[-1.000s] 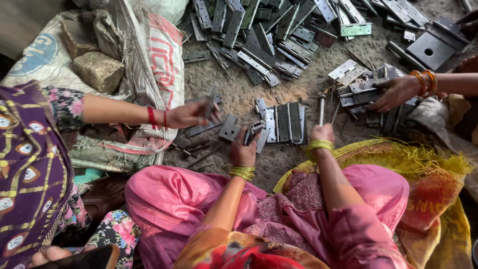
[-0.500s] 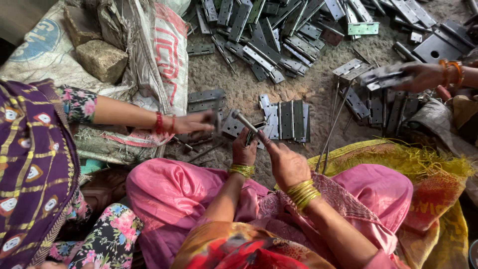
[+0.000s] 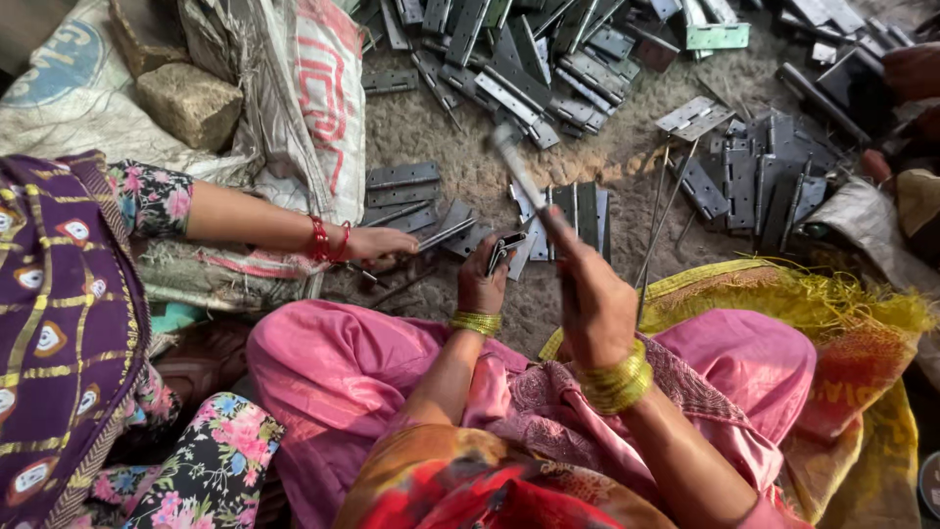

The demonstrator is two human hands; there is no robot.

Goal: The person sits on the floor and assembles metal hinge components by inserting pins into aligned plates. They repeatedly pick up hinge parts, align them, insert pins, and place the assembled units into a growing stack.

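We are looking down at a dusty, gritty floor (image 3: 460, 127) strewn with grey metal hinge plates (image 3: 548, 69) and thin metal rods (image 3: 666, 196), with a printed white woven sack (image 3: 313, 98) and a rough stone block (image 3: 191, 103) lying off to the left. We are sitting on the ground in a pink garment (image 3: 352, 362), with a yellow fringed cloth (image 3: 783, 294) spreading out to our right.

Our left hand (image 3: 482, 284), a gold bangle at its wrist, is pinching a small folded grey metal hinge (image 3: 506, 247) in its grip, holding it upright just above the floor in front of our knees. Our right hand (image 3: 592, 294), wearing stacked yellow bangles, is wrapping its grip tightly around the handle of a long, pale-headed hammer (image 3: 519, 171), which is slanting up and to the left above the hinge and showing blurred.

A neat row of grey flat hinges (image 3: 583, 211) is lying on the floor just beyond our hands. From the left, another person's hand (image 3: 382, 243) with red bangles is resting on loose plates (image 3: 406, 191). Another person's arm (image 3: 906, 69) is showing at the top right.
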